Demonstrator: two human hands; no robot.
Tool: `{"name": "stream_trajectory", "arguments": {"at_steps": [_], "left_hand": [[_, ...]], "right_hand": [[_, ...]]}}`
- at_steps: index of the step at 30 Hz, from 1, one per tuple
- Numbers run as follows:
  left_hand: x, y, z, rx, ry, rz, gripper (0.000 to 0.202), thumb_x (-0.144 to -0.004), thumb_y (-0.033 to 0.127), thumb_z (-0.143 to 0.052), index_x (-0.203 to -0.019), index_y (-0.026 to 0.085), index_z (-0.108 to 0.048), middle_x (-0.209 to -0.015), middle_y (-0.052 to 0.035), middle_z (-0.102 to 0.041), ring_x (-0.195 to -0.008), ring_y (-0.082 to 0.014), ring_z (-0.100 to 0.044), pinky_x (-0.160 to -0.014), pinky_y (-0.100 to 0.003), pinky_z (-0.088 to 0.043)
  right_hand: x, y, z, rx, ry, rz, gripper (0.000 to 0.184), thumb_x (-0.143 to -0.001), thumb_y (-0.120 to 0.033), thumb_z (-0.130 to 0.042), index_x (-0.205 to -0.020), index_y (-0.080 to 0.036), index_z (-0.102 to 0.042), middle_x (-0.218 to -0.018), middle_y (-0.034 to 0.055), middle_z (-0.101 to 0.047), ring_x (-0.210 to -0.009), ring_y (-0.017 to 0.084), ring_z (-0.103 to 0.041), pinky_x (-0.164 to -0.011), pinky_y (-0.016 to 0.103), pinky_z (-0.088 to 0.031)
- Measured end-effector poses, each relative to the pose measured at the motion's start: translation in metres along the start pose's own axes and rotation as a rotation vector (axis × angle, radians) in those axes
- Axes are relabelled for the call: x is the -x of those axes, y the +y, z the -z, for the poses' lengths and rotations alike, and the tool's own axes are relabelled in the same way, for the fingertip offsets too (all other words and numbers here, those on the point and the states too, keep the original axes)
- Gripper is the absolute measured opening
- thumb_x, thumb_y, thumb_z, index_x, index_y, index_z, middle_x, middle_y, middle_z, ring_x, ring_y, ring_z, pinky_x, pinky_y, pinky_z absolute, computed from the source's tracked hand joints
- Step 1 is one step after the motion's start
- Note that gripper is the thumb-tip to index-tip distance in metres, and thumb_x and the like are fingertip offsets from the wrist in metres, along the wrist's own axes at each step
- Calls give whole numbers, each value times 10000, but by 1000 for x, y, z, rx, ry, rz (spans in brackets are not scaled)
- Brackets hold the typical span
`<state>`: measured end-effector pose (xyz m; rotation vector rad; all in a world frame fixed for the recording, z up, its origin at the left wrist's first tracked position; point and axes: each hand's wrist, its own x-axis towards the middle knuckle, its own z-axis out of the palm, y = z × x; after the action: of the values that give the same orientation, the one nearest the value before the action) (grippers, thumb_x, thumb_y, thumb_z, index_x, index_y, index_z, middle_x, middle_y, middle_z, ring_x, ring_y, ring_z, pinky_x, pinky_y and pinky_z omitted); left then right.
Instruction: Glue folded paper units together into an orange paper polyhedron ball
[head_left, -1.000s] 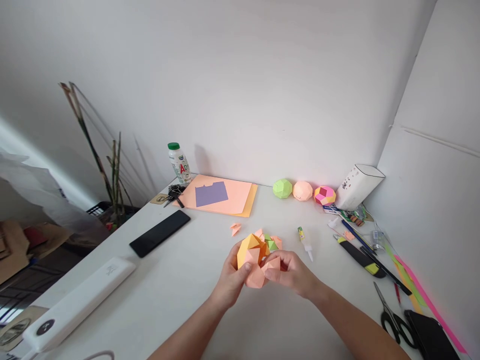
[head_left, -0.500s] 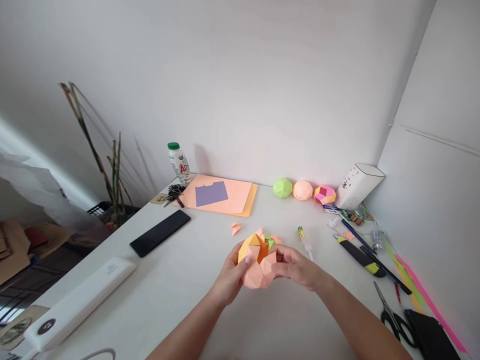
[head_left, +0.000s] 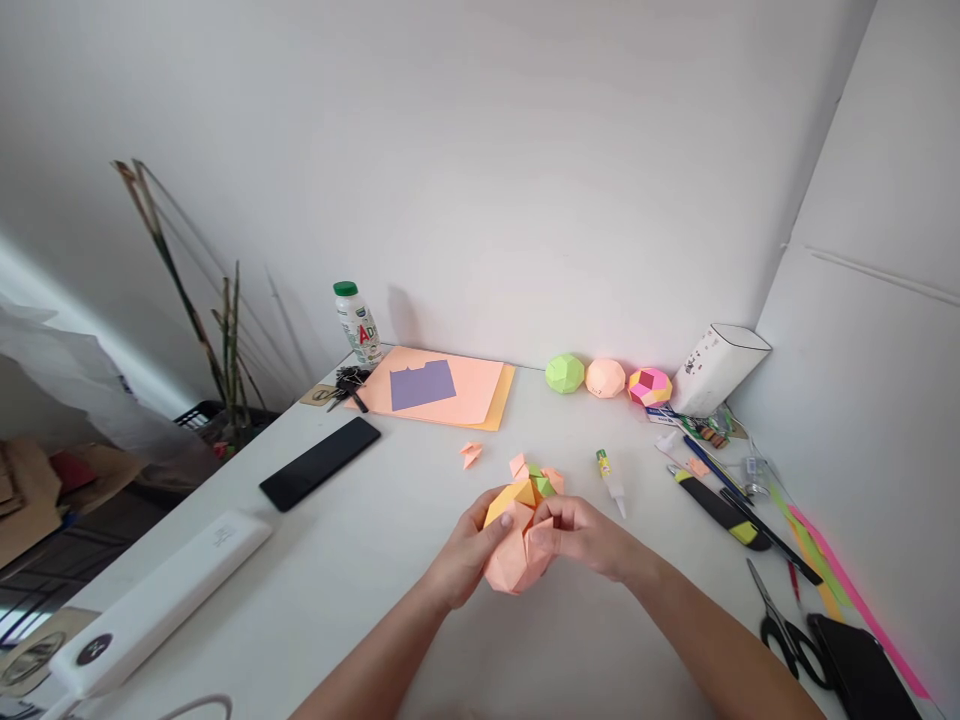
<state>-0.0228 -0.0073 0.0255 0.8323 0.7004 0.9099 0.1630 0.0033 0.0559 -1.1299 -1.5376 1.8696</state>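
Between my two hands is a faceted paper ball (head_left: 516, 560), peach with a yellow-orange part, held just above the table. My left hand (head_left: 472, 545) is wrapped round its left side, thumb on the front facets. On its right edge my right hand (head_left: 581, 535) pinches a peach flap between thumb and fingers. Behind the ball lie folded green paper pieces (head_left: 538, 478) and peach ones (head_left: 519, 464), partly hidden. Farther left is a small peach folded piece (head_left: 471, 455). A glue tube (head_left: 611, 482) with a green end lies right of my right hand.
Along the wall sit a green ball (head_left: 565, 373), a peach ball (head_left: 605, 379) and a multicoloured ball (head_left: 649, 387). Scissors (head_left: 784, 630), a utility knife (head_left: 724, 512) and paper strips lie right. Peach sheets (head_left: 480, 390), a bottle (head_left: 358, 325) and a black phone (head_left: 322, 465) are left.
The paper ball has tilted and dropped slightly toward me, so its opening shows less and more of the peach side shows. Both hands keep their hold.
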Motion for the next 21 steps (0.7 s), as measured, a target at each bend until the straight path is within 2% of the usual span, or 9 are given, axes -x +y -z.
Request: {"name": "stream_trajectory", "arguments": {"at_steps": [6, 14, 21], "left_hand": [[1, 3, -2, -34, 32, 61, 485, -766, 425, -608, -1180, 192, -510, -1142, -130, -609, -883, -248, -626, -757, -362, -484], [2, 4, -5, -75, 40, 95, 480, -785, 433, -580, -1184, 179, -498, -925, -98, -671, -707, -200, -638, -691, -334, -491], [2, 2, -3, -83, 37, 97, 481, -795, 433, -566, -1195, 179, -485, -898, -89, -671, -680, -192, -632, -685, -336, -491]], "right_hand": [[0, 1, -1, 56, -12, 19, 217, -762, -351, -643, -734, -150, -567, -678, -20, -505, -660, 121, -491, -644, 266, -399], [-3, 6, -3, 35, -1, 45, 198, -761, -326, -642, -702, -157, -556, -728, -12, -519, -678, 125, -501, -631, 255, -397], [-1, 4, -6, 40, 12, 52, 186, -763, -310, -629, -687, -158, -554, -708, -14, -520, -663, 122, -500, -619, 254, -395]]}}
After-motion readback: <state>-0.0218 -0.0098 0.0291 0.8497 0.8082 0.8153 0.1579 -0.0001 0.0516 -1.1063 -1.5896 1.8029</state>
